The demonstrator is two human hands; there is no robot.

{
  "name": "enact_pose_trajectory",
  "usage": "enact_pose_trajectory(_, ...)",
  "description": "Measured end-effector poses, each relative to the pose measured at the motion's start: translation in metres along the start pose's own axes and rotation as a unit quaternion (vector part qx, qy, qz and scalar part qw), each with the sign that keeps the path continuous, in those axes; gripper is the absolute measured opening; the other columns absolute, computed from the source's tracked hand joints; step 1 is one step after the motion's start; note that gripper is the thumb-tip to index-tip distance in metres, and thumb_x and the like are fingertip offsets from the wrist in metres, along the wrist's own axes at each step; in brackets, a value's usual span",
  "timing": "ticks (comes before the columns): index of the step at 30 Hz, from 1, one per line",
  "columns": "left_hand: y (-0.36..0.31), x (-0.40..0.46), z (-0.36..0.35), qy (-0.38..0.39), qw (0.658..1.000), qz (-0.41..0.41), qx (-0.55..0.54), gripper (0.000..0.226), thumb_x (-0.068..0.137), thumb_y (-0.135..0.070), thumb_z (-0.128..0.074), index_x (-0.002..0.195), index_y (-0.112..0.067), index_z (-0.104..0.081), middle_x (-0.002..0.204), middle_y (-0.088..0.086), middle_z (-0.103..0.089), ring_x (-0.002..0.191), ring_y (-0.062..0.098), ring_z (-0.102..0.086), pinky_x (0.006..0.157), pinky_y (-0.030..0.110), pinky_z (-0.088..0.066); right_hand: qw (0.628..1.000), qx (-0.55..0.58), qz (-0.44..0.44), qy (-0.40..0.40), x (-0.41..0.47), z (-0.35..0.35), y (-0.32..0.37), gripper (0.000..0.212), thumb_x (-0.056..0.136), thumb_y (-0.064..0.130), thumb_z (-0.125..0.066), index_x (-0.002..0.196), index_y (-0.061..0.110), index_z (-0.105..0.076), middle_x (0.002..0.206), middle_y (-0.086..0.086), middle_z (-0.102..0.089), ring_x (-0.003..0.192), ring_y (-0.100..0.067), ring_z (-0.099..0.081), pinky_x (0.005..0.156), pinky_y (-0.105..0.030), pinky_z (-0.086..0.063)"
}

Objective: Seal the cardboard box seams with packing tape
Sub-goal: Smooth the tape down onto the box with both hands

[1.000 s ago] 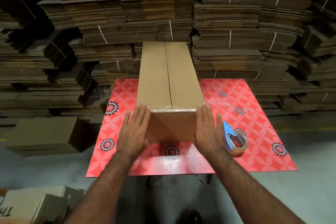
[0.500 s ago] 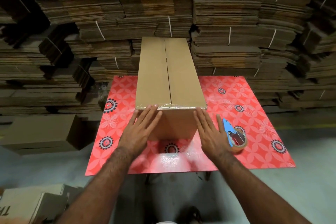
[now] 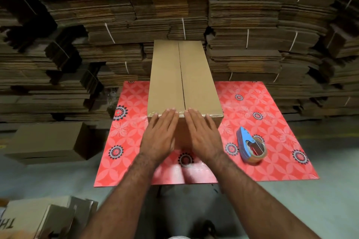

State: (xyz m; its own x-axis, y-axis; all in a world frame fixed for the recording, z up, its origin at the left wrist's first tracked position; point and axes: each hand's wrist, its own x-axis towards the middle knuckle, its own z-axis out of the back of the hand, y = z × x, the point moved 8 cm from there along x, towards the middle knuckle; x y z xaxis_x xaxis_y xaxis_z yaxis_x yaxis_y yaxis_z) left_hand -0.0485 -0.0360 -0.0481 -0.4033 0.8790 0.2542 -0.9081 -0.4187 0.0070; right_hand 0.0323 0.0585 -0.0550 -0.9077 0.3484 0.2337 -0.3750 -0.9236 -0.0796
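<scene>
Head view: your left hand (image 3: pixel 158 137) and right hand (image 3: pixel 202 136) lie flat, fingers (image 3: pixel 171 114) released, on the cardboard box's (image 3: pixel 182 79) near face; tape dispenser (image 3: pixel 250 146) rests right of your fingers.

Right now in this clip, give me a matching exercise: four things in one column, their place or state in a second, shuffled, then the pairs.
1. cardboard box
2. tape dispenser
3. left hand
4. right hand

A. lies untouched on the red table cover, right of the box
B. flat on the box's near face, left of the seam
C. stands on the table, top centre seam untaped
D. flat on the near face, right of the seam

Pairs: 1-C, 2-A, 3-B, 4-D
</scene>
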Motion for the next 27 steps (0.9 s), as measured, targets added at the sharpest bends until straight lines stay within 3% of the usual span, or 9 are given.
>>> enact_pose_trajectory(5,0.013,-0.005,0.006,-0.087,0.996,-0.016,-0.028,0.061,0.087,-0.008,-0.058,0.146,-0.009,-0.043,0.153,0.008,-0.043,0.141,0.023,-0.04,0.115,0.046,-0.031,1.0,-0.005,-0.004,-0.02,-0.007,-0.001,-0.013,0.067,0.09,0.011,-0.038,0.156,0.009,-0.025,0.162,-0.008,-0.027,0.149,-0.02,-0.024,0.118,-0.048,-0.024)
enact_pose_trajectory(9,0.026,0.001,0.01,-0.14,0.989,-0.02,-0.047,0.042,0.094,-0.013,-0.065,0.136,-0.016,-0.058,0.142,0.002,-0.056,0.132,0.018,-0.052,0.109,0.042,-0.038,0.999,0.007,-0.021,-0.027,-0.01,0.003,-0.024,0.07,0.087,0.01,-0.039,0.155,0.009,-0.028,0.161,-0.007,-0.029,0.149,-0.019,-0.025,0.118,-0.045,-0.024)
enact_pose_trajectory(12,0.042,-0.007,0.013,-0.163,0.984,-0.005,-0.065,0.039,0.093,-0.012,-0.067,0.131,-0.012,-0.061,0.137,0.005,-0.061,0.129,0.023,-0.055,0.109,0.044,-0.04,0.999,0.011,-0.035,-0.018,-0.02,0.008,-0.04,0.074,0.082,0.008,-0.043,0.155,0.01,-0.029,0.161,-0.007,-0.029,0.149,-0.019,-0.024,0.119,-0.044,-0.024)
enact_pose_trajectory(14,0.052,-0.013,0.018,-0.178,0.982,0.021,-0.066,0.034,0.097,-0.022,-0.062,0.128,-0.01,-0.063,0.134,0.008,-0.063,0.129,0.027,-0.055,0.11,0.046,-0.039,0.998,0.022,-0.052,-0.024,-0.016,0.01,-0.042,0.066,0.086,0.016,-0.047,0.151,0.008,-0.038,0.157,-0.009,-0.038,0.145,-0.022,-0.033,0.117,-0.043,-0.026)
enact_pose_trajectory(18,0.041,0.011,0.02,-0.156,0.987,-0.009,-0.047,0.042,0.099,-0.039,-0.055,0.131,-0.014,-0.061,0.139,0.008,-0.058,0.134,0.031,-0.048,0.111,0.052,-0.036,0.996,0.046,-0.012,-0.079,0.027,0.018,-0.014,0.046,0.1,0.032,-0.041,0.135,0.007,-0.057,0.14,-0.009,-0.057,0.131,-0.024,-0.052,0.11,-0.041,-0.032)
enact_pose_trajectory(22,0.044,0.027,0.001,-0.142,0.986,-0.045,-0.069,0.043,0.096,-0.028,-0.062,0.136,-0.015,-0.057,0.14,0.007,-0.058,0.132,0.029,-0.051,0.109,0.049,-0.039,0.993,0.058,0.037,-0.093,0.043,0.002,-0.004,0.041,0.099,0.027,-0.046,0.132,0.007,-0.061,0.136,-0.01,-0.061,0.128,-0.024,-0.055,0.108,-0.04,-0.034)
enact_pose_trajectory(27,0.067,0.013,0.001,-0.165,0.973,-0.085,-0.14,0.045,0.094,-0.012,-0.066,0.138,-0.009,-0.056,0.142,0.008,-0.056,0.134,0.028,-0.049,0.113,0.045,-0.038,0.995,0.074,0.001,-0.068,0.021,-0.004,-0.072,0.042,0.099,0.022,-0.052,0.138,0.006,-0.055,0.14,-0.014,-0.057,0.131,-0.03,-0.053,0.113,-0.04,-0.03)
